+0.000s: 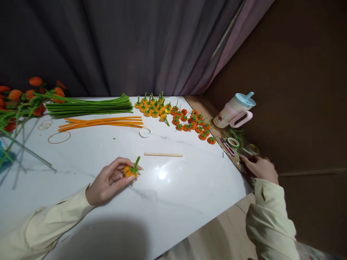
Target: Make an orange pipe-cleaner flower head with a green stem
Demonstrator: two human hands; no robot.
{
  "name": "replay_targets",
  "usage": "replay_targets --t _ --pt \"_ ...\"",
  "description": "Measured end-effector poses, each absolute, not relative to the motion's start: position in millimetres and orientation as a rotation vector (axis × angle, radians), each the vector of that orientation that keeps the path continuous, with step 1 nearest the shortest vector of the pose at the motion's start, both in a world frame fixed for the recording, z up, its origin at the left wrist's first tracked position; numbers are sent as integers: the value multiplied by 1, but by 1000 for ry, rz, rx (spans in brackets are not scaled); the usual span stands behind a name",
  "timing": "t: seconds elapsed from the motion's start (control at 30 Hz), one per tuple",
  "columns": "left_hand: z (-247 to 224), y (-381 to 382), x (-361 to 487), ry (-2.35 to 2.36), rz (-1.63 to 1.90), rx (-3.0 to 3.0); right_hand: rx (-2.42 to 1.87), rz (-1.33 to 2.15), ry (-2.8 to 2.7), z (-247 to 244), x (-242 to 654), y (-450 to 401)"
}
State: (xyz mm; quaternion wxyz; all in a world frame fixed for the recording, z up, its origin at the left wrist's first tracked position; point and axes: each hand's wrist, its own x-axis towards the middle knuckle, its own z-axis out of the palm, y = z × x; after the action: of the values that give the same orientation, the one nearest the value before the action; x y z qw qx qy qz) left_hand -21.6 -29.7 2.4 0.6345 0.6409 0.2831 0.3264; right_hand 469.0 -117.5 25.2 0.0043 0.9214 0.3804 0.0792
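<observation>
My left hand pinches a small orange pipe-cleaner pumpkin above the white table, its green stem pointing up between thumb and fingers. Over the cardboard strip at the right edge, my right hand is closed at a metal tool with a dark red handle. Its fingers are partly hidden, so I cannot make out the grip. Close by lie a roll of green tape and a pink-handled tool. A wooden stick lies on the table right of my left hand.
Several small pumpkins stand at the back. Left of them are green pipe cleaners, orange pipe cleaners and a white ring. Orange flowers fill the far left. A blue-lidded cup stands at the right.
</observation>
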Motion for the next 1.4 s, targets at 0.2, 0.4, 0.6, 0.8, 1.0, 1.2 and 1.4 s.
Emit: replay_targets --t 0.2,0.4,0.6,0.8,1.0,1.2,1.4 --pt "3 -30 -19 685 768 1525 2959 675 1491 37 413 -98" --pt "5 -29 -19 695 759 1822 1662 640 3197 78 248 -75" --pt "11 -28 -19 638 854 2054 814 415 3454 59 187 -57" --pt "12 -30 -17 634 904 2035 957 136 3583 41 194 -48" --pt "4 -30 -21 556 829 1924 1236 -419 3654 39 190 -50" --pt "-1 -32 -20 685 809 1618 1584 -1032 3549 34 186 -54" --pt "1 -33 -14 787 821 1546 1656 -1153 3473 26 179 -53"
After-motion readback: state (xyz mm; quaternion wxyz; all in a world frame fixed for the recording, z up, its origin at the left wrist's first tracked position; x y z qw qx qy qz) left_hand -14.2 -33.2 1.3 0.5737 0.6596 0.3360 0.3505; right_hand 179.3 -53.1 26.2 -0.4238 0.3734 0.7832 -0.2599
